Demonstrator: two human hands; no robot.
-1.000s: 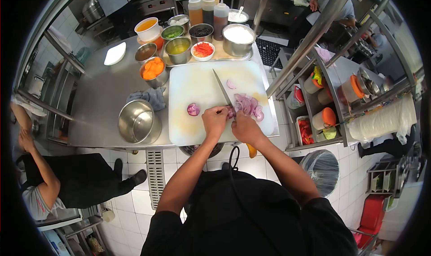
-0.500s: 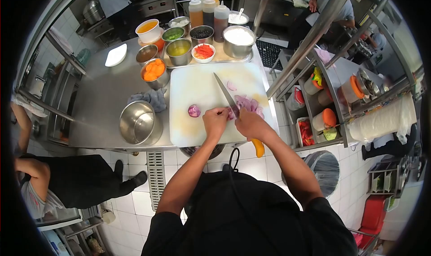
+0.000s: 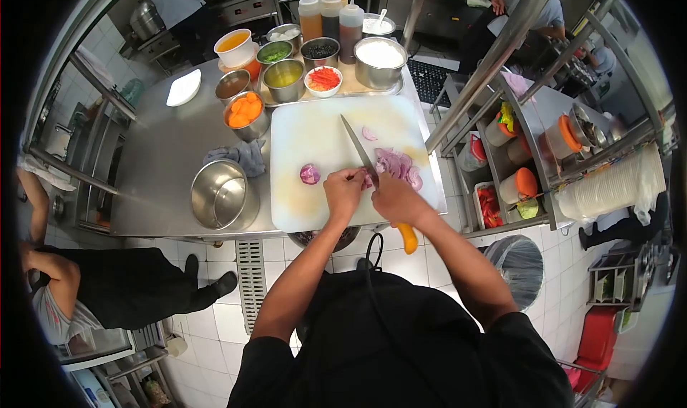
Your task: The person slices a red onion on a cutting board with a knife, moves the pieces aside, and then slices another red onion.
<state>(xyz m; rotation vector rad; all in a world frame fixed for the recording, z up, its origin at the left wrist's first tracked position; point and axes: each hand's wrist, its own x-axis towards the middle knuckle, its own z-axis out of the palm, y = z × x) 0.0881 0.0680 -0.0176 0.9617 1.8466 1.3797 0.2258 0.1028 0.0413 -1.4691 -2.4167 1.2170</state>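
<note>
My right hand [image 3: 397, 199] is closed around a knife [image 3: 359, 142] with a yellow handle, its blade pointing away from me over the white cutting board [image 3: 297, 129]. Beside the blade, the curled fingers of my left hand [image 3: 344, 192] hold a piece of red onion [image 3: 367, 182], mostly hidden by the hands. A pile of sliced red onion [image 3: 397, 164] lies to the right of the blade. One loose onion slice [image 3: 369, 133] rests farther up the board. Left of my left hand sits another red onion piece [image 3: 310, 174], apart from it.
A steel pot [image 3: 220, 193] and a grey cloth [image 3: 247, 157] stand left of the board. Behind it are a bowl of carrot slices [image 3: 245, 110], several filled containers and squeeze bottles [image 3: 351, 32]. A metal post [image 3: 486, 71] rises at the right. Another person [image 3: 114, 286] is at the left.
My right hand and the knife handle have shifted slightly left, and the blade sits closer to my left fingers. The onion pieces on the board look the same.
</note>
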